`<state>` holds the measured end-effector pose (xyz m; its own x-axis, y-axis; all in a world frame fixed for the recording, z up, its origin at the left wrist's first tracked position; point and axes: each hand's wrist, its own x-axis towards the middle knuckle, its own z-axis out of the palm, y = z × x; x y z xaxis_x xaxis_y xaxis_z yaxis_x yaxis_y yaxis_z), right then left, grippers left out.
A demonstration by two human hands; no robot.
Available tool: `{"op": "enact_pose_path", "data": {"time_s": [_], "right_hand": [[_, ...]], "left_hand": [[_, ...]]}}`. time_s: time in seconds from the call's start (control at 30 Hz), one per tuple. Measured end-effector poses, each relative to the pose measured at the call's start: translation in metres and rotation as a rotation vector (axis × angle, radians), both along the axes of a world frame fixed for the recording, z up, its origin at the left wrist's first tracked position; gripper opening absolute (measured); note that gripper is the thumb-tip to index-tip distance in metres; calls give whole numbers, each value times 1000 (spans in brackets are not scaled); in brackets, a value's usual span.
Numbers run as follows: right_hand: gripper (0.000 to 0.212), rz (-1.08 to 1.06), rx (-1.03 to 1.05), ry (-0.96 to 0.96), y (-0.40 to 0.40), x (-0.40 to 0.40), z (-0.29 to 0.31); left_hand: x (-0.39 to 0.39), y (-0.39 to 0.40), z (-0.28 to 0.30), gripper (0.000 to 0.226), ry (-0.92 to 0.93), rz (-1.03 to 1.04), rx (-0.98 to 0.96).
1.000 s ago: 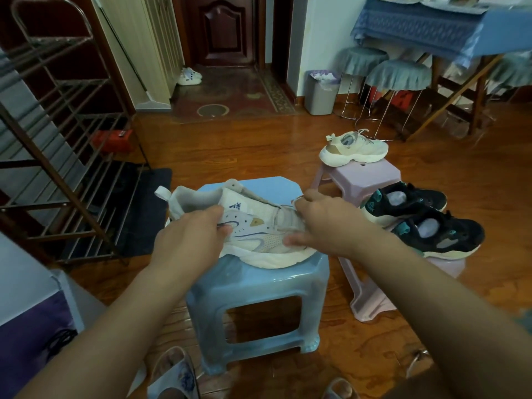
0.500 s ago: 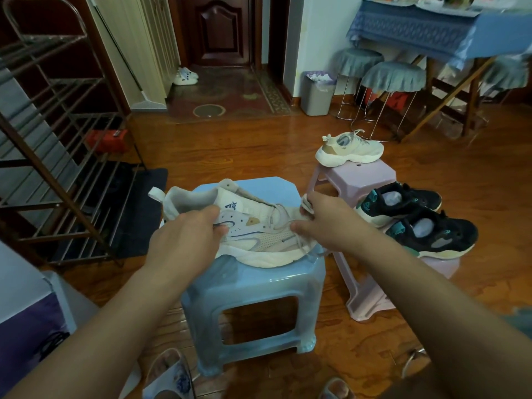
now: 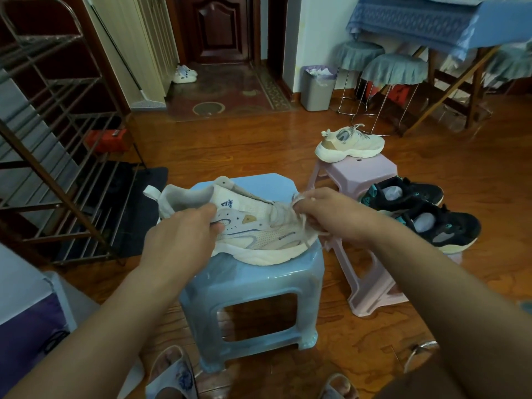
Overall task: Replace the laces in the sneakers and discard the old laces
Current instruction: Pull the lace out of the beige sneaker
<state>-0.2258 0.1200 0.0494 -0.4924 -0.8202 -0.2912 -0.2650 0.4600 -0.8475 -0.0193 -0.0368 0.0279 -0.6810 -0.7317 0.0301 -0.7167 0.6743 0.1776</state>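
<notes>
Left hand [image 3: 184,234]: fingers curled round the heel collar of the white sneaker [image 3: 253,234], holding it; right hand [image 3: 325,214]: fingertips pinching the pale lace [image 3: 305,226] at the sneaker's tongue, loose ends trailing below the wrist. Metal shoe rack [image 3: 57,145]: far left, on the wood floor; white sneaker: on its sole atop the blue stool [image 3: 253,283], toe to the right; pink stool [image 3: 371,174]: just beside the blue one, bearing a second cream sneaker [image 3: 349,144] at its far end and a black pair [image 3: 426,214] nearer; grey bin [image 3: 318,87]: well behind, by the wall.
</notes>
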Motion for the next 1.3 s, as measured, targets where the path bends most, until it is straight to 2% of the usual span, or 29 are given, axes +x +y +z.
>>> {"op": "enact_pose_path", "data": {"time_s": [0.07,0.13,0.23,0.33,0.4,0.53,0.63,0.7,0.83,0.87,0.97,1.0,1.07,1.13,1.17,1.2,1.27,1.3], "right_hand": [[19,-186,-181,-465,9,-7,2],[15,-369,-325,-778,18,-20,2],[14,-478,-424,-938,27,-34,3],[10,-416,-480,-988,26,-33,5],[10,-304,-469,-920,29,-32,11],[25,132,-208,-429,58,-29,30],[31,445,-56,-376,70,-14,33],[30,481,-58,-432,66,-6,31],[28,381,-190,-568,76,-5,53],[29,346,-173,-492,81,-6,59],[38,282,107,87,82,-5,52],[39,309,195,207,77,-2,44],[36,387,263,303,65,7,37],[33,462,214,324,57,19,42],[30,507,156,315,52,27,47],[27,548,81,295,44,38,54],[24,579,-109,252,25,68,65],[25,563,-208,250,11,84,67]], "left_hand": [[1,0,-1,21,-2,-6,4],[0,-1,-2,20,-3,-8,9],[-5,0,-2,20,-8,3,24],[-8,3,0,20,-13,10,21],[-8,3,1,19,-12,8,7],[-7,8,-3,19,24,16,-79],[-9,10,-7,18,47,22,-117],[-9,10,-9,18,51,27,-132],[-8,11,-9,17,65,22,-132],[-7,11,-8,18,64,18,-119],[-5,12,-2,18,40,23,-41],[-2,15,2,19,26,35,-53],[4,25,12,26,122,37,-157],[10,41,29,28,419,-68,-164],[11,48,37,28,591,-134,-25],[11,55,45,30,750,-165,271],[15,63,59,45,939,-172,1113],[20,62,63,56,926,-168,1472]]}}
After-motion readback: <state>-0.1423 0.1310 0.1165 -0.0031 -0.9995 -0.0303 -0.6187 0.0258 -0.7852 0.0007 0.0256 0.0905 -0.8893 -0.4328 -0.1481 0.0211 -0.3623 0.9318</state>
